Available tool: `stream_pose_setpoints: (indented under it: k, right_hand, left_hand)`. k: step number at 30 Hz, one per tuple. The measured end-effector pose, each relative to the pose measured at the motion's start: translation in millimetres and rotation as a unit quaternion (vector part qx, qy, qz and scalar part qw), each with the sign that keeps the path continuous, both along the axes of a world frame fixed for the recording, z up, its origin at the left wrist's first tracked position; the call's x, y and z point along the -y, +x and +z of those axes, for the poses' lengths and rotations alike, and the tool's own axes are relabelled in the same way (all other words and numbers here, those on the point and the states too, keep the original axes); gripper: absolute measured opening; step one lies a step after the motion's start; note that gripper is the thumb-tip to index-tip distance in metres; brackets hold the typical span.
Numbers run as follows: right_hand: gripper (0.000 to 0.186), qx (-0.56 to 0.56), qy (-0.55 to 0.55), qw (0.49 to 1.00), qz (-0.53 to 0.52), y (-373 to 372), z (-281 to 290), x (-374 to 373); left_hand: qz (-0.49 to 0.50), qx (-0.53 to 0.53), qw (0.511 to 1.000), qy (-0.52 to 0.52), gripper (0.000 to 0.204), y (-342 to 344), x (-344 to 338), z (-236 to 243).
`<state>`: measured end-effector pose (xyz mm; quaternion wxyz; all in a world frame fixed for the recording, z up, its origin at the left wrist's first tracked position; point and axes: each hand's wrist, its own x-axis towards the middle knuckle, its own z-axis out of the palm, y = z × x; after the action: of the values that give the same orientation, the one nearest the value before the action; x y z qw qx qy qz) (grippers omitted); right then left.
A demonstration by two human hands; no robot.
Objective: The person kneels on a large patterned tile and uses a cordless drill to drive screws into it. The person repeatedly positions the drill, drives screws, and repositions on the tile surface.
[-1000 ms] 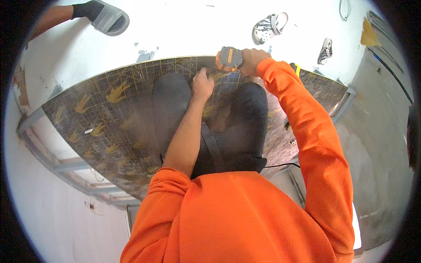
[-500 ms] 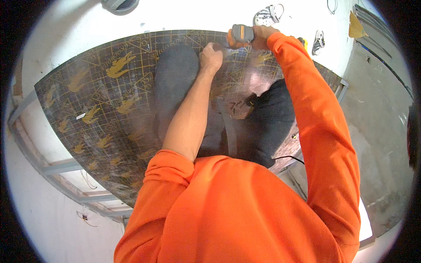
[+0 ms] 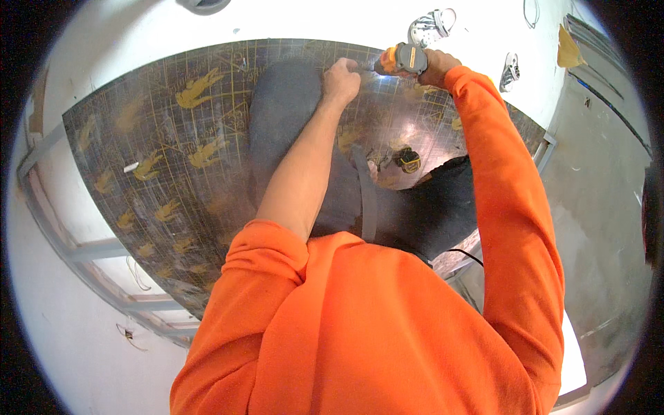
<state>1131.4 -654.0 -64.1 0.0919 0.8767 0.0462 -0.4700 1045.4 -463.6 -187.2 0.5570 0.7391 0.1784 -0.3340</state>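
Note:
My right hand (image 3: 436,68) grips an orange and black cordless drill (image 3: 411,58) at the far edge of a dark board (image 3: 228,138) printed with yellow figures and grid lines. The drill lies level, its front end pointing left, and its light falls on the board. Just left of it, my left hand (image 3: 340,81) is closed, fingers pinched together near the drill's front end. Whatever sits between those fingers is too small to make out. A black and yellow tape measure (image 3: 409,160) rests on the board beside my right leg.
My legs, in dark trousers (image 3: 287,111), are on the board. A grey metal frame (image 3: 104,249) shows along its left side. On the pale floor beyond lie white and black clogs (image 3: 430,28), (image 3: 510,72). A small white piece (image 3: 131,167) lies on the board.
The drill and my right hand have shifted right, widening the gap from my left hand. My right leg has drawn back, and the tape measure now shows beside it.

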Motion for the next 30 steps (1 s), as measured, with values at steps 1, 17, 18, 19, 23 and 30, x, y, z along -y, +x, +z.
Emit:
stream_pose_setpoints:
  k: [1, 17, 18, 19, 23, 30]
  right_hand:
    - [0.038, -0.014, -0.003, 1.000, 0.004, 4.1, -1.4, 1.0]
    - [0.052, 0.016, 0.044, 0.999, 0.008, -12.3, 14.8, 22.6]
    - [0.056, 0.009, 0.035, 0.999, 0.019, -15.9, 17.5, 24.7]
    - [0.059, 0.015, 0.048, 0.998, 0.033, -20.1, 19.3, 25.9]
    - [0.066, 0.016, 0.070, 0.996, 0.056, -44.3, 22.9, 28.2]
    - [0.064, 0.120, 0.160, 0.967, 0.158, -78.9, 24.3, 22.6]
  left_hand:
    - [-0.002, -0.005, 1.000, -0.001, 0.037, 0.8, 0.5, -0.3]
    - [0.026, -0.093, 0.995, -0.001, 0.032, 4.5, 17.4, -16.1]
    - [0.012, -0.095, 0.995, -0.001, 0.033, 4.4, 19.6, -18.0]
    - [-0.003, -0.101, 0.995, -0.002, 0.033, 3.0, 21.1, -20.1]
    - [0.083, -0.239, 0.962, -0.104, 0.038, -8.1, 31.9, -27.7]
    - [0.140, -0.373, 0.896, -0.198, 0.044, -31.6, 53.1, -46.7]
